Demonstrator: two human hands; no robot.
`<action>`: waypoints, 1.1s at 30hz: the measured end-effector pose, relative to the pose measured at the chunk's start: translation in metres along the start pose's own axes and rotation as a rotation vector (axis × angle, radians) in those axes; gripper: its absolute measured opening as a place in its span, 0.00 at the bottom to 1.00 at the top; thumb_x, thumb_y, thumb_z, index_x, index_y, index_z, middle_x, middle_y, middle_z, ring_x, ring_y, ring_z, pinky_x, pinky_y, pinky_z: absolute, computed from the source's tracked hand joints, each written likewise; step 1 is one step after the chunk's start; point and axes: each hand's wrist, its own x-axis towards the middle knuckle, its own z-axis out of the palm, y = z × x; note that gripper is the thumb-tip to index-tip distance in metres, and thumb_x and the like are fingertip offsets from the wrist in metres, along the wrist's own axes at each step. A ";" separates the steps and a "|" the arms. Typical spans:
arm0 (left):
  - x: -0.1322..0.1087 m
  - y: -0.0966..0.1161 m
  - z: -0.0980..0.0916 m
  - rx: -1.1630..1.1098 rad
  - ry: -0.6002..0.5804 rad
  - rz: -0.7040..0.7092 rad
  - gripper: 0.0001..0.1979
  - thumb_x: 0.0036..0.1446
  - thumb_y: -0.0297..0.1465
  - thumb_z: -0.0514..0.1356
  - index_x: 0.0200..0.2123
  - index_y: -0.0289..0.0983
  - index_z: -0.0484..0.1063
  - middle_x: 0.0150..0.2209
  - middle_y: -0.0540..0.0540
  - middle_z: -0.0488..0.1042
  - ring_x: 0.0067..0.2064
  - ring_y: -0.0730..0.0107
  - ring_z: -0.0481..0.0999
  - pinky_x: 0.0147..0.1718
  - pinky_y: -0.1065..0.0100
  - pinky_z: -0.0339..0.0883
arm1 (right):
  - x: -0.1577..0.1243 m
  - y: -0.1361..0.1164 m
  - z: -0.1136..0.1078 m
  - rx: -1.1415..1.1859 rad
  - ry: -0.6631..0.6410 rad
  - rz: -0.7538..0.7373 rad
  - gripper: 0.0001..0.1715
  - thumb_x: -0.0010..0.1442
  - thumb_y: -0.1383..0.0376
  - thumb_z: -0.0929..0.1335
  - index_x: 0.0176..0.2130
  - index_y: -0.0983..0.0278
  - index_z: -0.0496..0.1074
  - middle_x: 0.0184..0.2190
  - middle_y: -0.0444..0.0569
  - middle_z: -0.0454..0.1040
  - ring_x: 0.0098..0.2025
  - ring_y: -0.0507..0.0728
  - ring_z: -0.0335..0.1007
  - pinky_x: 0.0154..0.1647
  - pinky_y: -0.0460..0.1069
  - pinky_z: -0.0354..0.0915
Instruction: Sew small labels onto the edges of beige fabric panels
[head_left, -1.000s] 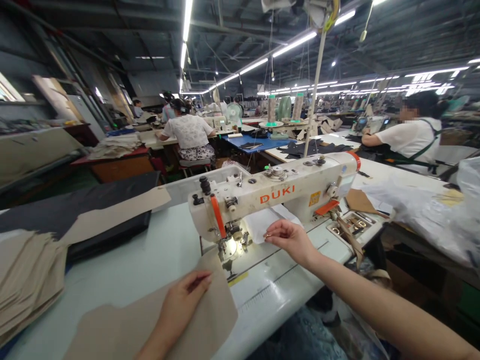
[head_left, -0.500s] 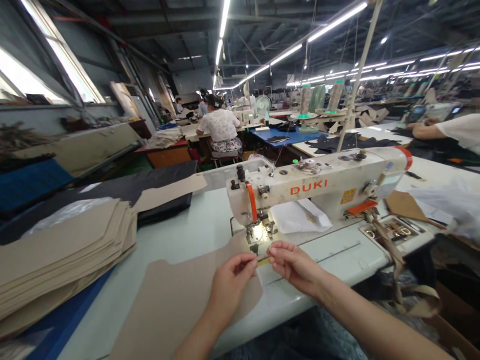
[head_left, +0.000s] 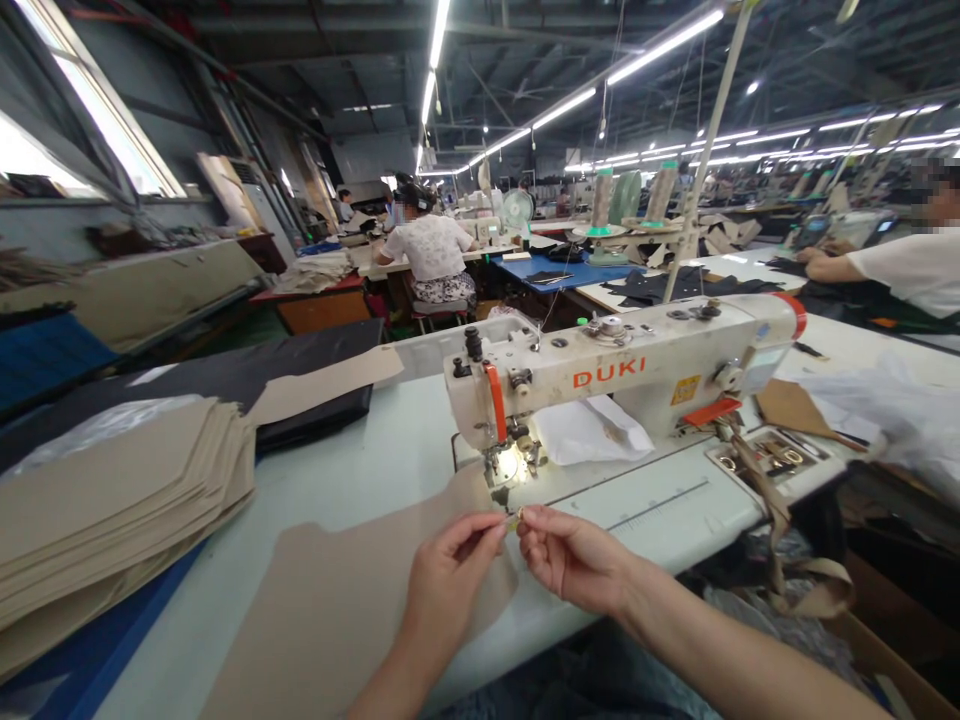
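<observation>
In front of the sewing machine (head_left: 600, 370), both my hands are raised over the table edge with their fingertips nearly meeting. My right hand (head_left: 574, 560) pinches a small gold-coloured piece (head_left: 520, 514), too small to name surely. My left hand (head_left: 457, 570) is closed in a pinch at the same spot; a tiny yellowish bit shows at its tips, and what it holds is unclear. Below my left hand a flat beige fabric panel (head_left: 337, 580) lies on the table, its far end by the lit needle area (head_left: 510, 463).
On the left lies a stack of beige panels (head_left: 112, 490), with a single panel (head_left: 326, 385) on black material behind. A tray of gold-coloured rings (head_left: 776, 455) and a beige strap (head_left: 776, 520) are at the right. White material (head_left: 592, 430) lies under the machine arm. Co-workers sit beyond.
My right hand has moved left toward my left hand, bringing the fingertips together around the small gold-coloured piece. The view has shifted slightly. The beige panel stays on the table.
</observation>
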 end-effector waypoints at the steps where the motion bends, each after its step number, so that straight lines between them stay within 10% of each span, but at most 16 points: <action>1: 0.000 -0.001 0.000 -0.003 -0.009 -0.002 0.08 0.50 0.36 0.63 0.30 0.38 0.78 0.28 0.48 0.77 0.28 0.69 0.75 0.31 0.72 0.70 | 0.000 0.000 0.000 -0.007 0.006 0.005 0.14 0.43 0.75 0.77 0.29 0.71 0.70 0.21 0.45 0.75 0.23 0.48 0.73 0.26 0.38 0.70; 16: -0.005 0.004 -0.003 -0.087 -0.089 -0.203 0.10 0.44 0.38 0.64 0.29 0.37 0.77 0.23 0.49 0.75 0.27 0.68 0.73 0.30 0.70 0.69 | -0.001 0.013 -0.005 -0.822 0.055 -0.720 0.11 0.45 0.62 0.76 0.29 0.66 0.75 0.23 0.42 0.73 0.26 0.47 0.65 0.30 0.43 0.61; 33: -0.025 0.000 0.001 -0.551 -0.140 -0.465 0.17 0.45 0.38 0.67 0.37 0.34 0.73 0.30 0.47 0.75 0.33 0.70 0.73 0.37 0.69 0.66 | -0.009 0.018 0.002 -0.623 0.072 -0.375 0.16 0.38 0.63 0.78 0.25 0.68 0.73 0.22 0.44 0.75 0.23 0.47 0.69 0.28 0.41 0.64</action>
